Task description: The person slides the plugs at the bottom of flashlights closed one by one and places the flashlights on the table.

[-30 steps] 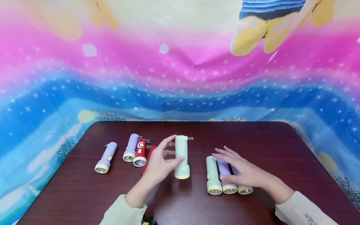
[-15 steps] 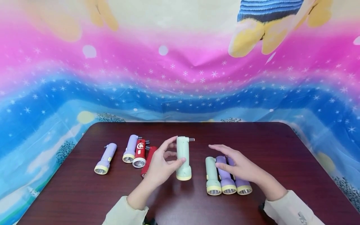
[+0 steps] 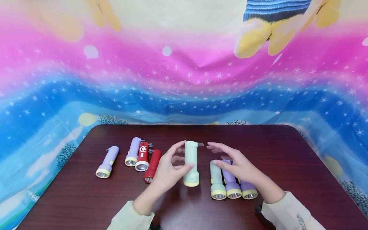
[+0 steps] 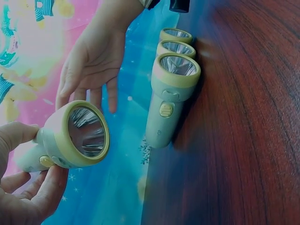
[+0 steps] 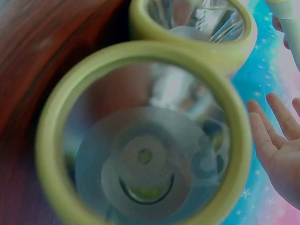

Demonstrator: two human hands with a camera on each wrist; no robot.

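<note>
In the head view my left hand [image 3: 167, 171] grips a pale green flashlight [image 3: 191, 157] between thumb and fingers. It is raised off the table, its yellow-rimmed lens end down and metal plug prongs [image 3: 200, 144] sticking out at the top right. My right hand [image 3: 242, 166] hovers just right of those prongs, fingers extended, holding nothing. Below it lie another pale green flashlight [image 3: 217, 179] and two purple flashlights [image 3: 230, 180], side by side; the hand partly covers the purple ones. The left wrist view shows the held flashlight's lens [image 4: 86, 132] and yellow switch [image 4: 46, 161].
Left of my left hand lie two red flashlights [image 3: 143, 152] and a light purple one [image 3: 134, 151], close together with prongs out. Another light purple flashlight [image 3: 108, 162] lies alone farther left. The dark wooden table [image 3: 72, 204] meets a patterned cloth backdrop [image 3: 184, 80].
My left hand has carried the green flashlight a little to the right. My right hand has shifted left off the purple flashlights, towards the prongs of the held one.
</note>
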